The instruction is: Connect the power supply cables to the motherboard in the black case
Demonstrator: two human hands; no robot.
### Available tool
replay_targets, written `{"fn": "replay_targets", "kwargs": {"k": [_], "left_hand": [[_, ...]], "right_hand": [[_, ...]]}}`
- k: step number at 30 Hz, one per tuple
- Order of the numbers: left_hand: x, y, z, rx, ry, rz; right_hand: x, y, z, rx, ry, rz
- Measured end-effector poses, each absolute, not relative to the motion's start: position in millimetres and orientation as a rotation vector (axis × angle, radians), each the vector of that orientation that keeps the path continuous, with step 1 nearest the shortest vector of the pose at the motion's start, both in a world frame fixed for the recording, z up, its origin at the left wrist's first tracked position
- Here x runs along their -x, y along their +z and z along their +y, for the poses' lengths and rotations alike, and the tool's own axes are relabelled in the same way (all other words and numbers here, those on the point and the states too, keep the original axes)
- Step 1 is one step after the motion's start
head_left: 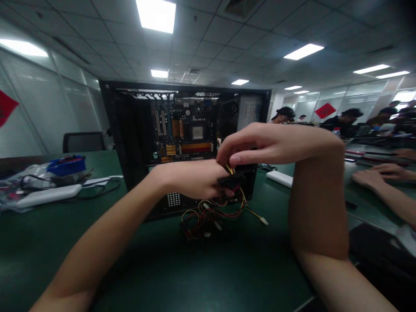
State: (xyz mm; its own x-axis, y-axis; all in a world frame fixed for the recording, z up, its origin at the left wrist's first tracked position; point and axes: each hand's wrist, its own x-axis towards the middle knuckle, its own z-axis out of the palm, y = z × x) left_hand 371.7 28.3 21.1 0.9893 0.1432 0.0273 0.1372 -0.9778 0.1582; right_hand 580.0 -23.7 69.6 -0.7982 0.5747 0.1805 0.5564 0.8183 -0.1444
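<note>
An open computer case (113, 138) stands upright on the table, with a motherboard (196, 117) mounted inside. In front of its lower right corner my left hand (198, 178) is closed on a flat black part (232, 180), whose exact kind I cannot make out. Just above, the bent fingers of my right hand (256, 145) are pinched on yellow and dark power wires (230, 170). Below both hands a bundle of power cables (208, 221) spills out onto the table, and one white connector (263, 221) lies to its right.
Left on the green table (156, 277) are a blue item (66, 165), plastic bags and a long white bar (48, 197). Another white bar (279, 178) lies behind my right arm. At the right edge rest a co-worker's hands (373, 177); several people sit farther back.
</note>
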Motion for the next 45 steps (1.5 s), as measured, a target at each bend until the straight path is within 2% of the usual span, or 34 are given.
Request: {"fn": "replay_targets", "kwargs": {"k": [4, 10, 17, 23, 29, 36, 45], "left_hand": [[-367.4, 46.1, 34.4, -2.892, 0.201, 0.223], [-368.7, 63.2, 45.3, -2.967, 0.173, 0.295], [-344.2, 58.3, 62.5, -2.678, 0.165, 0.253], [-336.6, 61.8, 44.1, -2.797, 0.176, 0.348], [-337.8, 65.6, 29.9, -2.943, 0.476, 0.365], [-338.9, 58.0, 42.9, -2.743, 0.879, 0.415], [-346.4, 51.8, 40.0, -2.84, 1.131, 0.355]], "right_hand": [[-578.9, 71.3, -38.8, 0.813, 0.005, -2.639], [-578.9, 71.1, -37.8, 0.823, -0.13, -2.529], [-586.9, 66.9, -14.0, 0.802, -0.071, -2.491], [-584.7, 63.5, -3.2, 0.808, -0.033, -2.449], [-587.2, 64.7, -2.7, 0.75, -0.043, -2.395], [-588.2, 64.1, -3.2, 0.769, 0.06, -2.249], [-584.9, 59.7, 11.7, 0.607, 0.195, -2.179]]}}
